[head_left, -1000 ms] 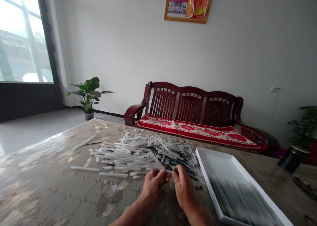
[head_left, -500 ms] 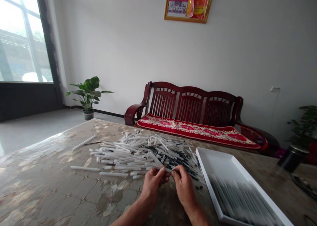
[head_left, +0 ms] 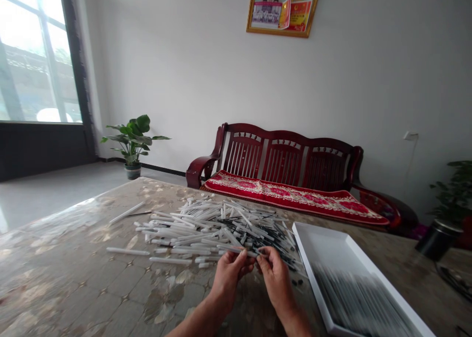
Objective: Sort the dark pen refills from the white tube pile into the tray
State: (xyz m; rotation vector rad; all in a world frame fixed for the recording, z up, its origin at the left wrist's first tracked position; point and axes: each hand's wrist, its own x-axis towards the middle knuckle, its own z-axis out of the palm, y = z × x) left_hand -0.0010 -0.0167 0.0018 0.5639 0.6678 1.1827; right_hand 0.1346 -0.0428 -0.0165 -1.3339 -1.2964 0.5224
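Patterned tabletop [head_left: 73,278] fills my view, a white tray [head_left: 324,248] at three o'clock, a heap of pen parts [head_left: 206,224] at twelve. Assembly seems underway; next comes pushing the pieces together. My left hand [head_left: 228,275] and right hand [head_left: 275,275] pinch shut on one thin pen piece [head_left: 252,253] between them.

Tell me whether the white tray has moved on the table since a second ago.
No. The white tray keeps the same place beside the pile of pen parts on the table; the slight shift in the picture is shared by the bench, so the camera moved.
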